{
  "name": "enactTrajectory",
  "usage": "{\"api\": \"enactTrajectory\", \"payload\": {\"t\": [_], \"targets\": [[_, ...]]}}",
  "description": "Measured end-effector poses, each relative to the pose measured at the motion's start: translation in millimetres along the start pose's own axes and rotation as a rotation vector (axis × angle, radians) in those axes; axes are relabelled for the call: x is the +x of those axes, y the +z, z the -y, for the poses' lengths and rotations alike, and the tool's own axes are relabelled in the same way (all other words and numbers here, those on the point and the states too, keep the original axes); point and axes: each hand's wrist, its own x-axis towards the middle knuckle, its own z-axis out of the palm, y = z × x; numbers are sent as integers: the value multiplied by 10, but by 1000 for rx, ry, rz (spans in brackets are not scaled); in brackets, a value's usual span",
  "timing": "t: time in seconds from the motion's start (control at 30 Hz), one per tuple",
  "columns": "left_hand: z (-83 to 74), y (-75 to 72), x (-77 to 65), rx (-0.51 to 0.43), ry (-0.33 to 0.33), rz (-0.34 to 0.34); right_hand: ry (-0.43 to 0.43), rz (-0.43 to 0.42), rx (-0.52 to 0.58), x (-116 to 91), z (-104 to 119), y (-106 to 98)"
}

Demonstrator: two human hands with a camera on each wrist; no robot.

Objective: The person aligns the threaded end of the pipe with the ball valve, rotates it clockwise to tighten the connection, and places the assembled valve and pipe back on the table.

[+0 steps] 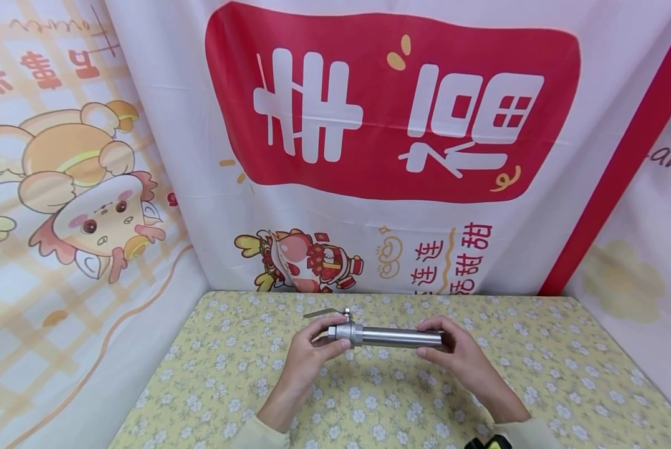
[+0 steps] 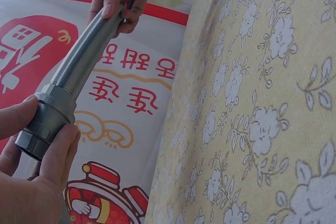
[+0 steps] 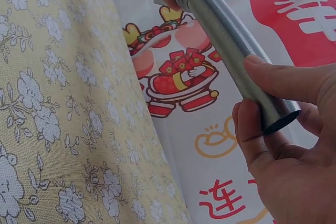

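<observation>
A metal ball valve [image 1: 345,332] with a lever handle [image 1: 321,312] is joined to a straight steel pipe [image 1: 401,337]. Both are held level above the table. My left hand [image 1: 308,350] grips the valve body at the left end, thumb in front and fingers behind. At the pipe's right end, my right hand [image 1: 454,347] pinches the tube between thumb and fingers. The right wrist view shows the pipe's open end [image 3: 282,121] beside the right fingers. In the left wrist view, the valve's hex end [image 2: 32,145] sits between the left thumb and fingers.
A table with a yellow floral cloth [image 1: 369,405] lies beneath the hands. Behind it hangs a white printed curtain with a red panel [image 1: 380,106]. Printed sheets stand at left [image 1: 77,262] and right [image 1: 633,249]. A dark and yellow object [image 1: 488,443] shows by the right sleeve.
</observation>
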Motion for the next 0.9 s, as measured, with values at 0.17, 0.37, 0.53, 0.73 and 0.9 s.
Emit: {"api": "enactTrajectory", "payload": {"t": [0.17, 0.37, 0.53, 0.73, 0.9], "targets": [[0, -6, -7, 3, 5, 4, 7, -3, -18, 0, -3, 0], [1, -6, 1, 4, 4, 5, 12, -11, -39, 5, -5, 3], [9, -7, 6, -1, 6, 5, 2, -7, -34, 7, -1, 3], [15, -8, 1, -9, 22, 10, 11, -5, -16, 9, -3, 2], [21, -9, 5, -15, 27, 14, 16, -8, -16, 8, -9, -1]]}}
